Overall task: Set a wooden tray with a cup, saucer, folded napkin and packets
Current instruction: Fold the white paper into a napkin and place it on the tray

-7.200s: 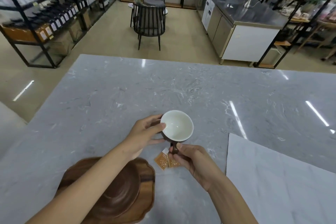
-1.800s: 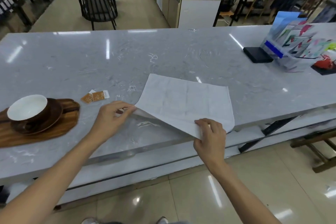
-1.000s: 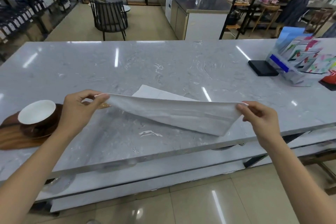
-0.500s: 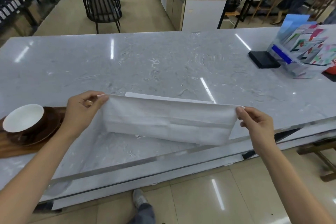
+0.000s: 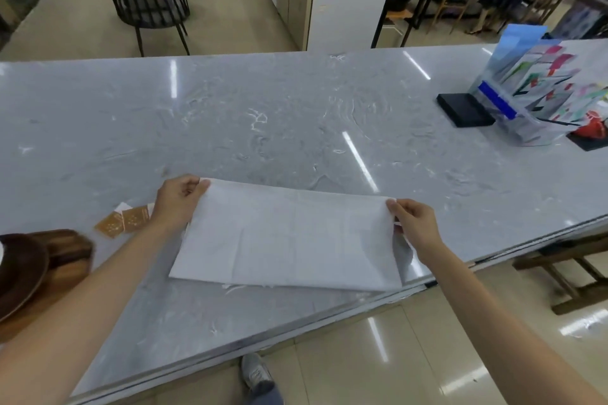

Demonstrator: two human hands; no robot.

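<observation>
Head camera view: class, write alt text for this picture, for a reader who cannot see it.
A person's left hand and right hand pinch the far corners of a white napkin folded in half on a grey marble counter. To the left lie orange packets and a wooden tray holding a dark saucer.

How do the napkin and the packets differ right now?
The napkin is white cloth, far larger than the small orange-brown packets. The napkin is pinched at its far corners by the left hand and right hand; the packets lie untouched. Both rest on the marble counter, off the wooden tray.
</observation>
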